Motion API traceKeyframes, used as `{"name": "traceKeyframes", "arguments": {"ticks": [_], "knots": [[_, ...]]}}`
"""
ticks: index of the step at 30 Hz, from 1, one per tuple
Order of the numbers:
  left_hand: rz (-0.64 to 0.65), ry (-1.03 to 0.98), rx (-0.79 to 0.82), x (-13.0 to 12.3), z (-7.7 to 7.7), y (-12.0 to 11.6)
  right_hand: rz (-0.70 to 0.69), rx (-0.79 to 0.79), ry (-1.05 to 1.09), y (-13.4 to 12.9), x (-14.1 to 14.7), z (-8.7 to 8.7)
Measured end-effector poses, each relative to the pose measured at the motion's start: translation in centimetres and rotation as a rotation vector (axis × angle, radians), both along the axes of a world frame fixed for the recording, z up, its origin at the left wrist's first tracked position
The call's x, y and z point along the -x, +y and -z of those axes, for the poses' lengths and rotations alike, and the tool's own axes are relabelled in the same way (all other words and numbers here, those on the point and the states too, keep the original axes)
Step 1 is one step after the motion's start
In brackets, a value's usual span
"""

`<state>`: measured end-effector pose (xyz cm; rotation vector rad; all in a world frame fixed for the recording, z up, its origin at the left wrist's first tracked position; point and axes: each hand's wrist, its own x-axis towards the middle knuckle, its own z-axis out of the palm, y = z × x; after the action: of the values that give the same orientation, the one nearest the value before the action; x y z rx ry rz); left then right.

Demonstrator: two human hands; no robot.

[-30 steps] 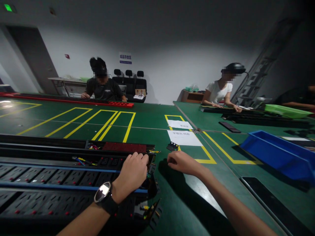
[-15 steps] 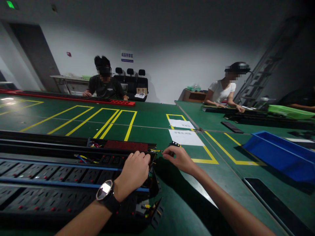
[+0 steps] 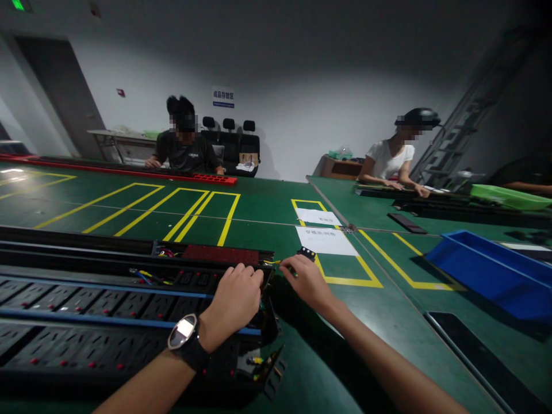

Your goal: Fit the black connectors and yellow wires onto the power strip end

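Note:
Several long black socket strips (image 3: 142,307) lie side by side at the left. My left hand (image 3: 239,296), with a watch on its wrist, is curled over the right end of an upper strip, its fingertips hidden behind the hand. Just to the right, my right hand (image 3: 304,279) has its fingers pinched together at a yellow wire (image 3: 271,263) that comes out of the strip end. A black end piece with pale dots (image 3: 307,252) shows just behind my right hand. Loose coloured wires (image 3: 149,277) lie farther left on the strips.
White paper sheets (image 3: 328,241) lie on the green table beyond my right hand. A blue bin (image 3: 491,276) and a dark phone-like slab (image 3: 478,356) are at the right. Two people work across the table, near a red strip (image 3: 215,179) and a green tray (image 3: 509,196).
My right hand has moved slightly left and up, closer to the strip end. My left hand stays in place.

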<state>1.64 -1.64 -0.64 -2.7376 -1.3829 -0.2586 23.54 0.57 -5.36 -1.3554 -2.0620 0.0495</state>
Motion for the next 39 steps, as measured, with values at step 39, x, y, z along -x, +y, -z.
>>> {"name": "traceKeyframes", "arguments": {"ticks": [39], "knots": [[0.002,0.036,0.033,0.0,-0.2,0.1,0.391,0.065,-0.139,3.0,-8.8,2.5]]}}
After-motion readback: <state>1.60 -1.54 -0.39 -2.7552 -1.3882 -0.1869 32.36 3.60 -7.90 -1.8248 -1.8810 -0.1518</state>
